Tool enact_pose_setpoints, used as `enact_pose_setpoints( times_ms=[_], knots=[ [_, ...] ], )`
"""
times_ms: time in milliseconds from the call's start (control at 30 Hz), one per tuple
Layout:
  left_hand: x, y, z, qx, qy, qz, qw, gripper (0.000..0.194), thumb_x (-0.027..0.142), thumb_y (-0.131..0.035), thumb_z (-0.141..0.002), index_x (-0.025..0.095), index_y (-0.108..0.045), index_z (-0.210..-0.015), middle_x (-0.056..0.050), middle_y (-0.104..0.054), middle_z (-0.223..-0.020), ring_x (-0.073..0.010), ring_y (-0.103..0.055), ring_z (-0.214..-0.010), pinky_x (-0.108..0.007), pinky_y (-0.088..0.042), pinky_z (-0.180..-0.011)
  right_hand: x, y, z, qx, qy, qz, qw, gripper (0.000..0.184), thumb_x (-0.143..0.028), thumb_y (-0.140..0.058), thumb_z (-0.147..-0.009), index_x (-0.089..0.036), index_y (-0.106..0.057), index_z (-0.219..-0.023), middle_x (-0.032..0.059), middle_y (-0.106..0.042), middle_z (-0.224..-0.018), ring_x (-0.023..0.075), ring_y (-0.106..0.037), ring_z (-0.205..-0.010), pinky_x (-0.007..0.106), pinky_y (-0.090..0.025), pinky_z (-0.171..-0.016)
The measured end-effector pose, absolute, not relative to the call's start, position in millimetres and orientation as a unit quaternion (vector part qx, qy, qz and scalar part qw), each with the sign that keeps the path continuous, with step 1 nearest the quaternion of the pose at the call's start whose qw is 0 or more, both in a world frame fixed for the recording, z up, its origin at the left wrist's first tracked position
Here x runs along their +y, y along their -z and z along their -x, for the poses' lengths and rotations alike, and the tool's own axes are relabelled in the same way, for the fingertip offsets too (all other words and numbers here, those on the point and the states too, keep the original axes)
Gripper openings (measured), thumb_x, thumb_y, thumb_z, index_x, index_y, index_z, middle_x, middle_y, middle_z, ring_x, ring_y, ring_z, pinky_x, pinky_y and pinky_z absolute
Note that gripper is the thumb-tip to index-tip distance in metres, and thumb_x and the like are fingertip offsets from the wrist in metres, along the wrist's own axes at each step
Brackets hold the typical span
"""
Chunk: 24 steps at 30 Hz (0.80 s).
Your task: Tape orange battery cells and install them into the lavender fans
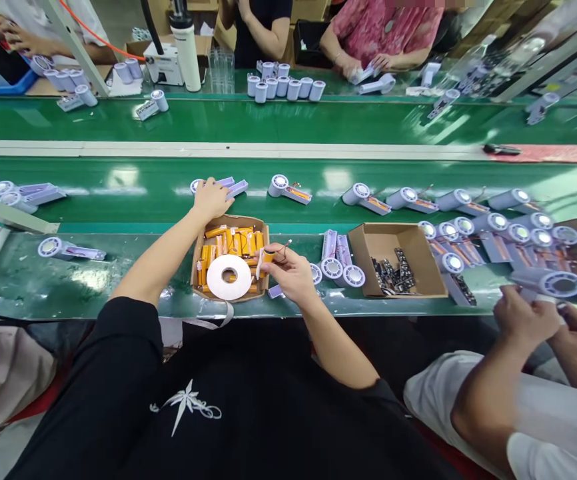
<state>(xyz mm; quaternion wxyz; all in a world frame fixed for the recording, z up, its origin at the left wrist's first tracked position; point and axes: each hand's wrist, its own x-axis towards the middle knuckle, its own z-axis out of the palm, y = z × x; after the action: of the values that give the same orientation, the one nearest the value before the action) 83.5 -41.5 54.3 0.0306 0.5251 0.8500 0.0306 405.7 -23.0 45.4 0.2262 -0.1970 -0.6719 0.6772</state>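
My left hand (pixel 212 199) reaches over the near conveyor belt, fingers curled over lavender handheld fan housings (pixel 237 189); their heads are partly hidden beneath it. In my right hand (pixel 291 272), a yellow-orange battery (pixel 267 256) with thin wires is pinched between thumb and fingers, a white strip against its side. Between my arms stands a cardboard box (pixel 194 283) of similar wrapped batteries (pixel 233 239). A roll of white tape (pixel 213 277) lies on top of them, its loose end hanging over the table edge. Several fan housings (pixel 332 268) lie just right of my right hand.
An open cardboard box (pixel 431 283) holds dark circuit boards (pixel 398 273). More fans (pixel 493 223) crowd the right side, where a co-worker's hands (pixel 533 320) hold one. A single housing (pixel 71 251) lies left. People work across the far belt (pixel 208 120).
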Motion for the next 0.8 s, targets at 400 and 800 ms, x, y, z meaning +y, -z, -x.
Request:
enact_pose_setpoints(
  times_ms=[400, 800],
  knots=[
    [-15.0, -42.3, -35.4, 0.806, -0.012, -0.571, 0.155, 0.026, 0.038, -0.071, -0.092, 0.029, -0.087, -0.11, -0.002, -0.086, -0.121, -0.0254, -0.074, -0.115, -0.028, -0.05, -0.098, 79.2, -56.3, -319.9, -0.73, -0.578, 0.151, 0.332, 0.042, -0.045, -0.094, -0.081, -0.026, -0.076, -0.114, 0.0013, -0.086, -0.101, 0.0224, -0.082, -0.095, 0.037, -0.068, -0.093],
    [1.2, -31.6, -58.1, 0.852, -0.083, -0.501, 0.129, 0.034, 0.038, -0.056, -0.107, 0.025, -0.083, -0.123, -0.012, -0.084, -0.127, -0.0321, -0.075, -0.121, -0.037, -0.053, -0.101, 139.7, -17.0, -219.4, -0.976, -0.189, 0.099, 0.04, 0.035, -0.032, -0.075, -0.1, -0.024, -0.081, -0.134, 0.0096, -0.088, -0.117, 0.0291, -0.081, -0.103, 0.036, -0.059, -0.094]
  ],
)
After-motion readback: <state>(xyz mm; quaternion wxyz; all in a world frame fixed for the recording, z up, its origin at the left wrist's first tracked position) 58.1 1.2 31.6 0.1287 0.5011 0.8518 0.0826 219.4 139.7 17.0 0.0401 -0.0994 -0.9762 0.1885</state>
